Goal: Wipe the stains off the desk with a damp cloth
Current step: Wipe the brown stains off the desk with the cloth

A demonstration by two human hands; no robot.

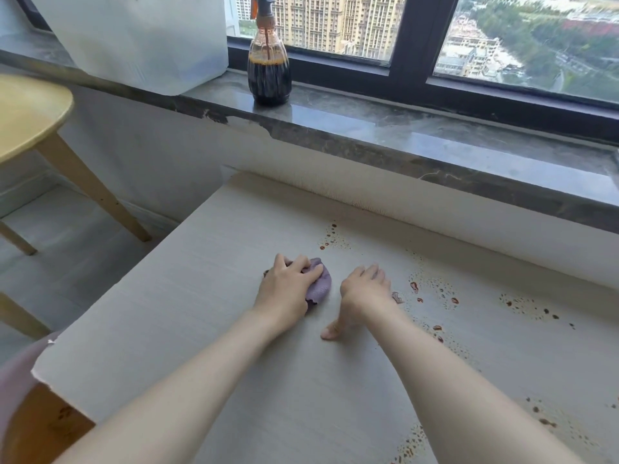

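A bunched purple cloth (320,286) lies on the pale grey desk (207,296), and my left hand (288,286) grips it with fingers curled over its top. My right hand (365,293) rests beside it on the desk, fingers spread and thumb pressed down, holding nothing. Brown stains (435,293) of droplets spread over the desk to the right of my right hand. A second patch of stains (330,237) lies behind the cloth, and more stains (542,420) sit near the front right.
A spray bottle (269,65) with dark liquid stands on the stone windowsill (402,128). A white plastic bin (140,38) sits left of it. A yellow round side table (30,118) stands on the floor to the left. The desk's left edge (134,272) drops off.
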